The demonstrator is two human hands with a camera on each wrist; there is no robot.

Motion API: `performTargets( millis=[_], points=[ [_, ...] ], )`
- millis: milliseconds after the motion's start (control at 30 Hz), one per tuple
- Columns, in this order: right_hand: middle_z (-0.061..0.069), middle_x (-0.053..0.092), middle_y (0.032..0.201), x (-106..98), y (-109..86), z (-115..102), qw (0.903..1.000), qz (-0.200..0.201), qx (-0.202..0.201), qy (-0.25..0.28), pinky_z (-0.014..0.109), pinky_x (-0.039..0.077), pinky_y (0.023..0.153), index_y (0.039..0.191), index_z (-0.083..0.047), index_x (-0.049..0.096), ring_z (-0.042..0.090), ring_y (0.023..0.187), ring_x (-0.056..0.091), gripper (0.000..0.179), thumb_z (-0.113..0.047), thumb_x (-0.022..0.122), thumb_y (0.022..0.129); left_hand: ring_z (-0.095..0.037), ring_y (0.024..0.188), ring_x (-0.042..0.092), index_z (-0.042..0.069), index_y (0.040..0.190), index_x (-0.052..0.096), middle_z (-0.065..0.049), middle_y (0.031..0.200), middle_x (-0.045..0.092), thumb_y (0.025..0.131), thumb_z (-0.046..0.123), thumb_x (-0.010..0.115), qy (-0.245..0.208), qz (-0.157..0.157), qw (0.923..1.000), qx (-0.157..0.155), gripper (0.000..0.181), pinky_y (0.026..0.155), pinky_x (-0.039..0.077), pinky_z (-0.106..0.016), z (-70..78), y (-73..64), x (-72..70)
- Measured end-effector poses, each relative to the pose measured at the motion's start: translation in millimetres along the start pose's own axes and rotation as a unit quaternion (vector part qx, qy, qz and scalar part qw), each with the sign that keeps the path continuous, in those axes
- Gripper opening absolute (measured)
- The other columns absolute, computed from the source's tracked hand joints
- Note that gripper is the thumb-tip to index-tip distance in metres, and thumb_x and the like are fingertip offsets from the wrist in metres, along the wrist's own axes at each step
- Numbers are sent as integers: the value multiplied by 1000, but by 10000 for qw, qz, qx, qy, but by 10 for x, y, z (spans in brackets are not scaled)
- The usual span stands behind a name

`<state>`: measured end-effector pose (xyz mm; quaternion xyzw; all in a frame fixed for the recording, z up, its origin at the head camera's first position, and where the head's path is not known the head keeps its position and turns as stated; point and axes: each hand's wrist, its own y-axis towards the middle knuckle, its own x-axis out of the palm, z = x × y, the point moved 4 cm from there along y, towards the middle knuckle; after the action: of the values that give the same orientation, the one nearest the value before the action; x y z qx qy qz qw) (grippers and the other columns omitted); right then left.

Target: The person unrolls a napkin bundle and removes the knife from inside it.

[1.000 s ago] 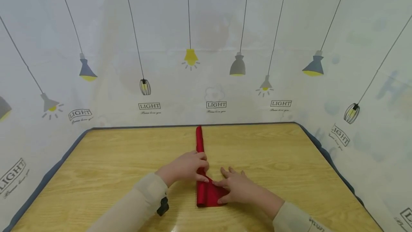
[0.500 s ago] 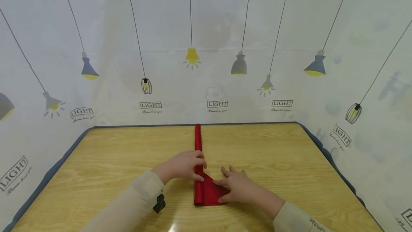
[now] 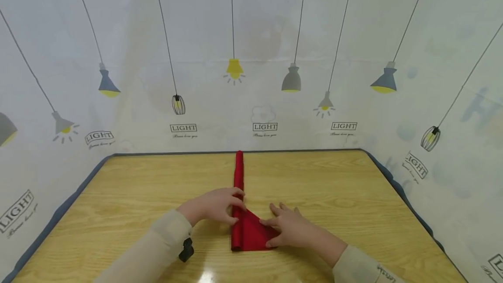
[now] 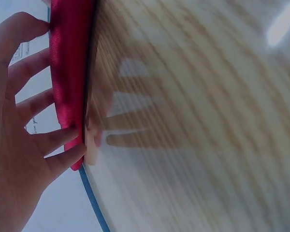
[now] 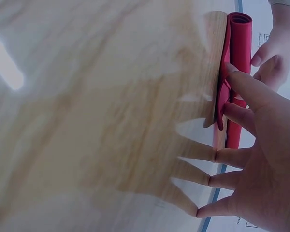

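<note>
A red cloth lies on the table, partly rolled into a long narrow roll (image 3: 238,174), with a flat triangular flap (image 3: 253,232) spread to the right at its near end. My left hand (image 3: 210,204) reaches over the roll from the left; its spread fingers and thumb touch the roll's top and left side. In the left wrist view those fingers (image 4: 36,104) lie along the red roll (image 4: 70,63). My right hand (image 3: 292,226) rests with spread fingers, its thumb and index finger on the flap's right edge. The right wrist view shows the spiral end of the roll (image 5: 240,19).
The wood-grain table (image 3: 334,187) has a dark blue edge. A white backdrop (image 3: 259,77) printed with hanging lamps encloses its back and sides. A black device (image 3: 186,249) is strapped at the left wrist.
My left hand and the roll have moved left, and more of the flat red flap now shows. The left fingers lie less far over the roll. My right hand has stayed in place.
</note>
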<state>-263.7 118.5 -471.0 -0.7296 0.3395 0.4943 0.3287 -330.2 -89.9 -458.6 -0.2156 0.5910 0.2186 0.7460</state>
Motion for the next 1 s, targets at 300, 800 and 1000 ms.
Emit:
performTargets(
  millis=[300, 800, 1000],
  points=[
    [23, 37, 149, -6, 13, 12, 9999, 62, -27, -92, 76, 28, 94, 134, -26, 62, 52, 135, 29, 62, -55, 73, 80, -38, 140, 28, 24, 117, 69, -3, 141, 50, 86, 51, 67, 312, -50, 9994, 109, 41, 111, 28, -48, 102, -110, -31],
    [24, 36, 149, -19, -4, -13, 10000, 12, -20, 5, 76, 27, 94, 134, -25, 62, 52, 135, 28, 62, -53, 74, 80, -34, 133, 39, 27, 106, 68, -2, 133, 51, 82, 63, 66, 307, 169, 9991, 226, 43, 108, 32, -49, 112, -234, -8],
    [24, 36, 149, -10, -5, -15, 10000, 15, -35, 26, 77, 27, 94, 134, -25, 62, 52, 135, 27, 62, -54, 73, 80, -24, 116, 49, 32, 98, 63, 1, 127, 49, 78, 76, 58, 542, 289, 9981, 86, 49, 99, 38, -49, 93, -265, 5]
  ],
)
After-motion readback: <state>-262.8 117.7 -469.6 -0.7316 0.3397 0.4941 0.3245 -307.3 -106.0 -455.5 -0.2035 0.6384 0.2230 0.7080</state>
